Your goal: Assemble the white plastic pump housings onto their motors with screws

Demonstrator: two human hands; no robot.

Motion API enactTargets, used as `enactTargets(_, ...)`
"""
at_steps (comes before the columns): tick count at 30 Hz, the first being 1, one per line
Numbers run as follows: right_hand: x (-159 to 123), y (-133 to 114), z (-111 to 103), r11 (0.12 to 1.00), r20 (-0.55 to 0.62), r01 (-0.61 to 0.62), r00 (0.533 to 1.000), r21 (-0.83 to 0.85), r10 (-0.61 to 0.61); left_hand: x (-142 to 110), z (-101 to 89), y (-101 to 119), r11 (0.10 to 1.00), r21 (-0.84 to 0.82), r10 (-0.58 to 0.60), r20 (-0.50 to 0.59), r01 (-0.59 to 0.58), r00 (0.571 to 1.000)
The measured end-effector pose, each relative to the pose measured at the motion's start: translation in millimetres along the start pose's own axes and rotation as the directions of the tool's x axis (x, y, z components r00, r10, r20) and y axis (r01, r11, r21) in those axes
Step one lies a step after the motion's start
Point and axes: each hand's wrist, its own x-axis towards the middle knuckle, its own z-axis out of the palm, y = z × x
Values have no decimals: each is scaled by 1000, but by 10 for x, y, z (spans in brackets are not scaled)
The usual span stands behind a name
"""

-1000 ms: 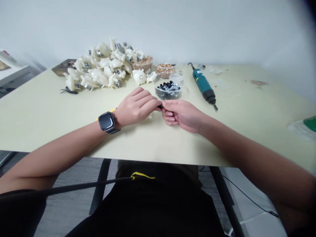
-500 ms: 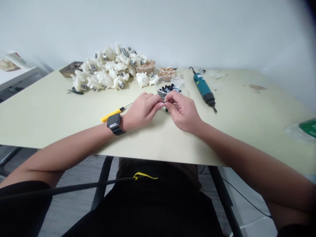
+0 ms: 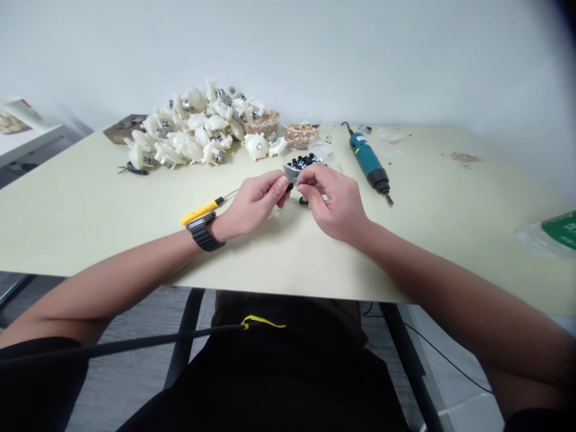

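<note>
Pinching step seems underway, mid-frame: black piece (image 3: 290, 187) is held by left hand (image 3: 255, 203), thin bit (image 3: 297, 185) apparently by right hand (image 3: 338, 197); fine alignment is probably needed next.

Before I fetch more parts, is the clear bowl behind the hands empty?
Not empty: dark and silvery pieces show inside the bowl; the right hand hides part.

On the bench (image 3: 279, 264), a heap of parts (image 3: 193, 129) lies back left; pliers (image 3: 135, 170) before it; a bowl (image 3: 290, 173) sits behind the right hand (image 3: 335, 201); a power tool (image 3: 369, 161) right of the bowl; a screwdriver (image 3: 200, 212) left of the left hand (image 3: 256, 203).
</note>
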Motion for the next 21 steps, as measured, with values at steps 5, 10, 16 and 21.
enactTargets(5, -3, 25, 17, 999, -11, 44, 999, 0, -44, -16, -3, 6, 1000, 20, 10, 17, -10, 1000)
enactTargets(10, -7, 46, 24, 994, -16, 104, 994, -22, -104, -21, -6, 23, 999, 55, 2, 22, -3, 1000)
enactTargets(16, -18, 19, 30, 991, -28, 120, 992, -67, -122, -16, -32, 27, 986, 143, 83, 34, -87, 996)
enactTargets(21, -32, -6, 41, 995, -44, 99, 994, -27, -100, 15, -64, 36, 935, 302, 183, 45, -188, 982)
